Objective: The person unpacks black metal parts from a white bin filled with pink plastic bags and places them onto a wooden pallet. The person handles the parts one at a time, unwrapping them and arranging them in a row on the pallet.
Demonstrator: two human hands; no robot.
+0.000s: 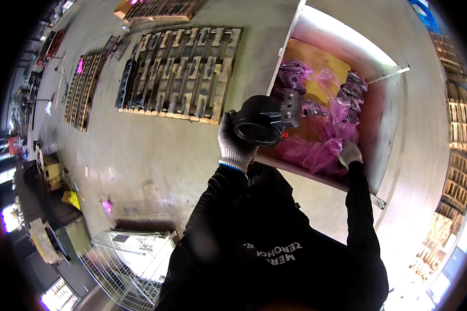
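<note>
My left hand, in a pale knit glove, is closed around a black part with a round hollow cup and a block-like end with small holes. It is held up by the near left corner of a large open bin. Inside the bin my right hand, also gloved, is closed at the edge of a crumpled pink plastic bag; its fingertips are partly hidden. More dark parts wrapped in pink plastic lie along the bin's right side and at its far left. Beneath them is a yellow-brown sheet.
Wooden pallets lie on the floor to the left, and stacks of pallets line the right. A wire mesh cart stands at the lower left. A metal bar juts over the bin's far right wall.
</note>
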